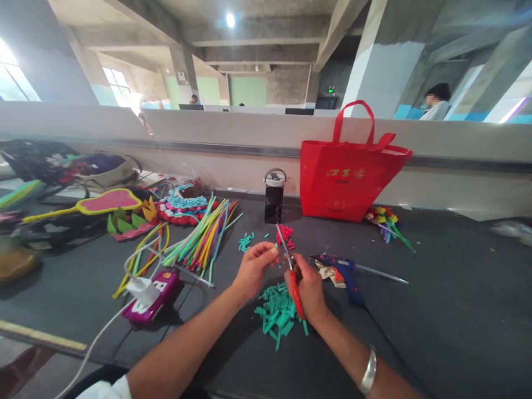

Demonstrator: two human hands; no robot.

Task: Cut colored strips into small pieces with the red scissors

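My right hand (308, 285) grips a pair of scissors with red handles (296, 296), their blades pointing up and away from me. Just left of the blades, my left hand (255, 269) pinches a small teal piece (276, 245) between thumb and fingertips; most of it is hidden. Below both hands lies a pile of cut teal strips (277, 313). Behind the blades is a little heap of red pieces (286, 235). A smaller group of teal bits (245, 241) rests beyond my left hand.
Right of my hands lies a blue glue gun (351, 277) with its cord. A black tumbler (274, 197) and red bag (349, 180) stand at the back. Leftward are colourful straw-like sticks (203, 235), a purple power strip (153, 299) with white cable, and a pink-and-yellow paddle shape (110, 201).
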